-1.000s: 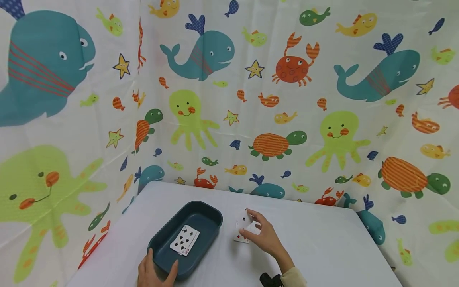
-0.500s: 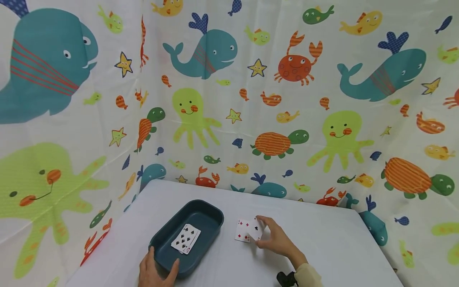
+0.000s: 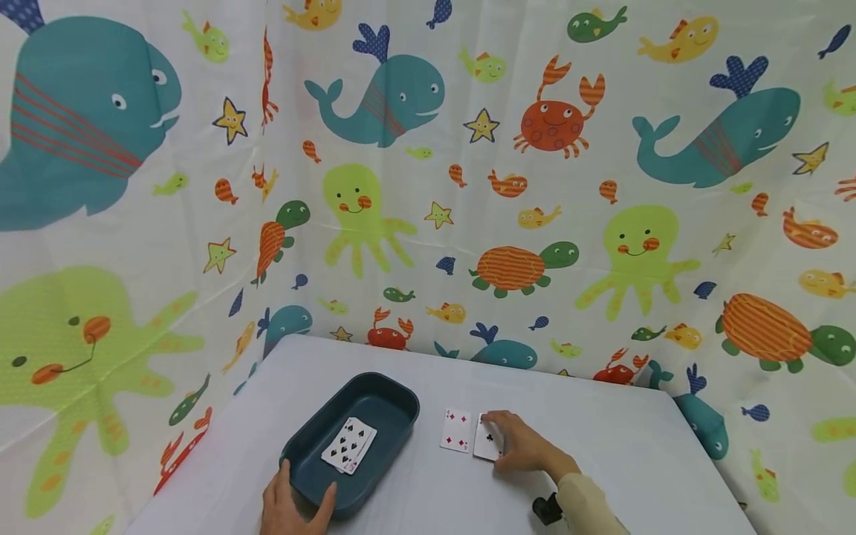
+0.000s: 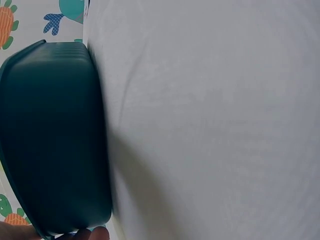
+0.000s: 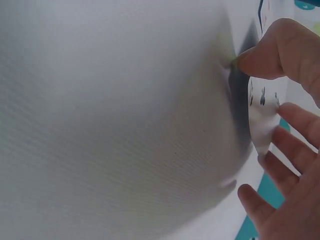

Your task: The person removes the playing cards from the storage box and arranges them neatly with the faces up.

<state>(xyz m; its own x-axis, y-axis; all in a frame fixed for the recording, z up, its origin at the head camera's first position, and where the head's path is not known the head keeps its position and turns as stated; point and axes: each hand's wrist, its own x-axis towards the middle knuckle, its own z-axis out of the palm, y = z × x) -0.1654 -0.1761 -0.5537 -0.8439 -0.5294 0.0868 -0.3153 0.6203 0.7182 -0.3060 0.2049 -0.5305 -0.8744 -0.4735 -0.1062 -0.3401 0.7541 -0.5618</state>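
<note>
Pinching a bowed club card (image 3: 488,441) between thumb and fingertips of the right hand (image 3: 524,444), to the right of the teal tray (image 3: 383,409). With a diamond card (image 3: 455,430) between club card and tray. Gripping the tray's near end with the left hand (image 3: 292,510).

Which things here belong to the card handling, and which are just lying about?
In the job, it seems:
clubs card, pinched by the right hand
diamonds card beside it
tray, left hand on it
cards in the tray

Just around:
table
curtain

Head view bright, even; wrist views greyer, tablecloth (image 4: 225,100) softly shadowed.
</note>
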